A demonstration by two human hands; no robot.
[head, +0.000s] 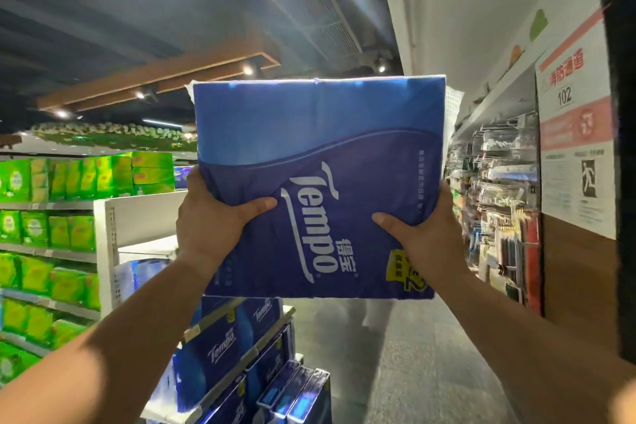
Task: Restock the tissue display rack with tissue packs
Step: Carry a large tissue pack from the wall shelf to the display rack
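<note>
Two bare forearms reach up from the bottom corners of the head-camera view, raising a large blue plastic-wrapped Tempo tissue pack (320, 182) high in a shop aisle, clear of every shelf. Left hand (210, 217) clamps the pack's left edge, thumb pressed flat across the printed front and the other fingers hidden behind the wrapper; right hand (423, 234) grips the right edge the same way, thumb on the front, remaining fingers out of sight behind. The pack is turned so its white brand lettering runs top to bottom, with a yellow promotional patch at its lower right corner. Below and just left of the held pack stands the white metal display rack (110, 234), its lower tiers filled with more blue tissue packs (220, 348), while the tier behind the left wrist shows bare white shelf. Further left, store shelves carry rows of bright green tissue packages (69, 179). On the right wall hangs a white and pink evacuation notice (574, 120) marked 102, beside pegs of small packaged goods (495, 189). Grey tiled floor (413, 354) runs down the aisle.
</note>
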